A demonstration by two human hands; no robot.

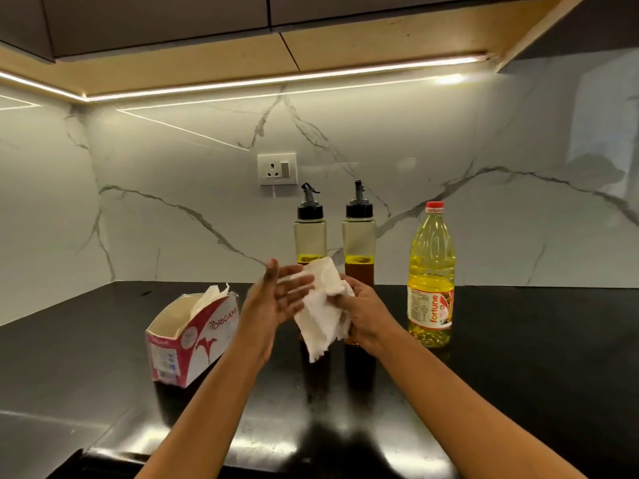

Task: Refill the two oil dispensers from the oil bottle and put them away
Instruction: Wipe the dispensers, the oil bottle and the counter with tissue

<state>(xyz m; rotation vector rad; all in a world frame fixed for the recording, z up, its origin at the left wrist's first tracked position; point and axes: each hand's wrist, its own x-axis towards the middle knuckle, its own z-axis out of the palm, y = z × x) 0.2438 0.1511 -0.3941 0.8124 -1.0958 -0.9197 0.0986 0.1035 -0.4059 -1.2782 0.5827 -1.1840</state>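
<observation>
Hands meet at the centre of the frame: the left hand (276,299) lies flat, fingers straight, against a white tissue (323,316) that the right hand (363,316) grips crumpled. An opened tissue box (190,337) stands lower left on the black counter (518,340). Hands and tissue cover the lower parts of the left dispenser (310,233) and the right dispenser (359,236), both black-capped, clear above the oil. The red-capped oil bottle (431,271) stands right of them.

1. Lower parts of the left oil dispenser (310,236) and right oil dispenser (359,242) are hidden behind the left hand (273,302), right hand (367,314) and tissue (320,321).
2. The oil bottle (431,267) label's small print is unreadable.
</observation>
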